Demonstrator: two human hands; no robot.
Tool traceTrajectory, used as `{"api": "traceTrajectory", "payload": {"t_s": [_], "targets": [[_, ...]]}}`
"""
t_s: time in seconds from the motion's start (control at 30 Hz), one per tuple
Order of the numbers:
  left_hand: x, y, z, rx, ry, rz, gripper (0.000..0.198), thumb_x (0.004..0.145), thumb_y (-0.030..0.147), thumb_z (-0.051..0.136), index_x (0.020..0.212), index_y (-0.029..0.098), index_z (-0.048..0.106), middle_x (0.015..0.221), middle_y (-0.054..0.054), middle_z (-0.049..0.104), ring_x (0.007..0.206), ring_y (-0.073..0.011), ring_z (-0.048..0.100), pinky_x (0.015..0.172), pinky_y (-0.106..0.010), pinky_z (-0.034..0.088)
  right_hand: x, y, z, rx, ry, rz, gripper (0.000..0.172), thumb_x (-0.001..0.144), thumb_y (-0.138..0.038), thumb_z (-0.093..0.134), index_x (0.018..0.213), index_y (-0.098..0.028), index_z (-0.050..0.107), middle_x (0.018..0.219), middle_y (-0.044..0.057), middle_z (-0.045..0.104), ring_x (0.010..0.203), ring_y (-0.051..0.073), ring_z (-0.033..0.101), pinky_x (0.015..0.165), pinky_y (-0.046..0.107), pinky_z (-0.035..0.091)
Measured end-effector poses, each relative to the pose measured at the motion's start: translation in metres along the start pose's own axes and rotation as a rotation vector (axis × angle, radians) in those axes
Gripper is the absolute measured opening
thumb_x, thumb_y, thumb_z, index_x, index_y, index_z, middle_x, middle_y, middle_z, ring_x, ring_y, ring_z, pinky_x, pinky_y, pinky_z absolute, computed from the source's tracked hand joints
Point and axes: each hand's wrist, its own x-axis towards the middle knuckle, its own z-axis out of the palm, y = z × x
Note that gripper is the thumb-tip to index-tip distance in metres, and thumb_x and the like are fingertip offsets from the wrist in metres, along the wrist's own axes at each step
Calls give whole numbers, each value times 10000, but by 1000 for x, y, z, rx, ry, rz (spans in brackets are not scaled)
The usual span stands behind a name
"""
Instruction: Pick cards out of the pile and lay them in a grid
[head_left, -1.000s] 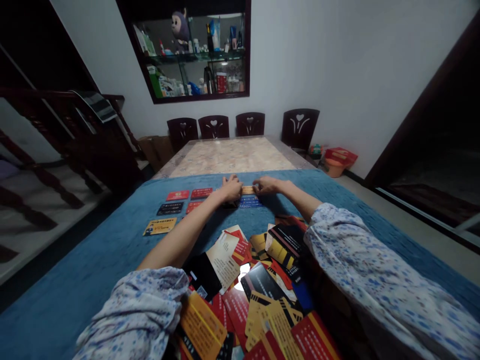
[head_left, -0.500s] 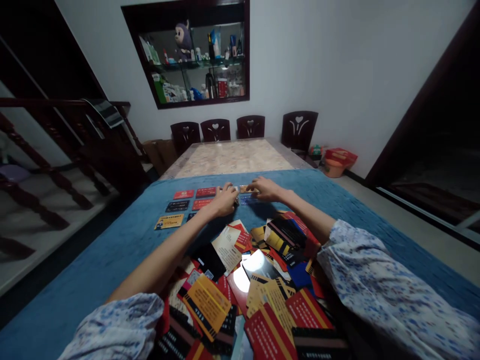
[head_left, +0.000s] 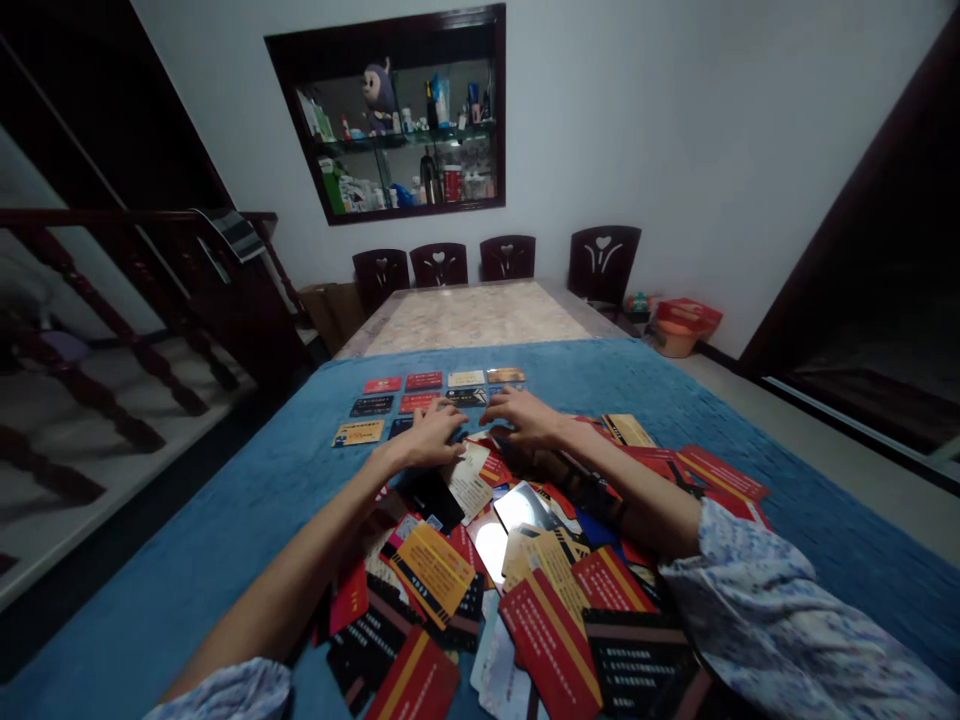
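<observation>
My left hand (head_left: 433,435) hovers palm down at the far left edge of a loose heap of cards, its fingers apart, partly covering a dark card (head_left: 400,428) and a cream card (head_left: 471,485). Beside it, my right hand (head_left: 525,418) hangs over the far edge of the heap, fingers spread and bent; I see nothing held in either hand. Beyond them, cards lie in rows: a red card (head_left: 382,384), a cream-white card (head_left: 466,378) and a gold card (head_left: 506,375) at the back, a black card (head_left: 466,397) nearer, and a yellow card (head_left: 358,432) in front.
The heap, with a red striped card (head_left: 551,640) and an orange card (head_left: 433,572), spreads between my forearms on a blue cloth (head_left: 277,480). Past the cloth is a bare patterned tabletop (head_left: 480,315). Chairs (head_left: 604,260) stand around its far end.
Both hands have drawn back from the rows toward the heap. The cream-white and black cards that my left hand covered now show. The whole view has shifted slightly.
</observation>
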Motion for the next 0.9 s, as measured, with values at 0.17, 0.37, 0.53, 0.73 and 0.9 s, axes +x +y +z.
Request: {"api": "traceTrajectory", "payload": {"t_s": [0.17, 0.37, 0.53, 0.73, 0.9], "targets": [[-15, -4, -2, -133, -74, 43, 617, 797, 328, 642, 1384, 230, 481, 1441, -104, 464, 1394, -343, 267, 1112, -572, 288, -6, -14, 9, 48, 0, -48, 252, 892, -284, 589, 1099, -226, 721, 1057, 91, 663, 943, 226, 504, 821, 368, 406], [-17, -7, 0, -151, -146, 65, 698, 720, 331, 708, 1380, 263, 494, 1460, -94, 448, 1384, -345, 279, 1110, -577, 290, -12, -20, 12, 67, 26, -62, 248, 923, -326, 562, 1069, -211, 725, 1027, 93, 672, 935, 230, 494, 817, 368, 399], [-15, -6, 7, -182, -147, 56, 706, 742, 356, 689, 1406, 286, 462, 1466, -108, 434, 1382, -367, 267, 1072, -627, 304, -17, -22, 13, 84, 6, -65, 235, 932, -335, 561, 1046, -209, 723, 1006, 88, 668, 930, 220, 495, 839, 364, 394], [-14, 1, 16, -130, -82, 39, 547, 853, 380, 579, 1374, 249, 478, 1479, -148, 394, 1390, -352, 255, 1062, -630, 296, -19, -20, 14, 91, 12, -55, 253, 940, -351, 544, 1054, -211, 721, 1042, 98, 662, 935, 227, 484, 837, 377, 392], [-12, 7, 22, -76, -49, 16, 443, 936, 371, 457, 1362, 252, 450, 1499, -145, 350, 1406, -335, 233, 1065, -616, 297, -19, -20, 15, 98, 20, -68, 225, 920, -344, 567, 1013, -215, 726, 997, 88, 651, 930, 223, 485, 836, 369, 393]]}}
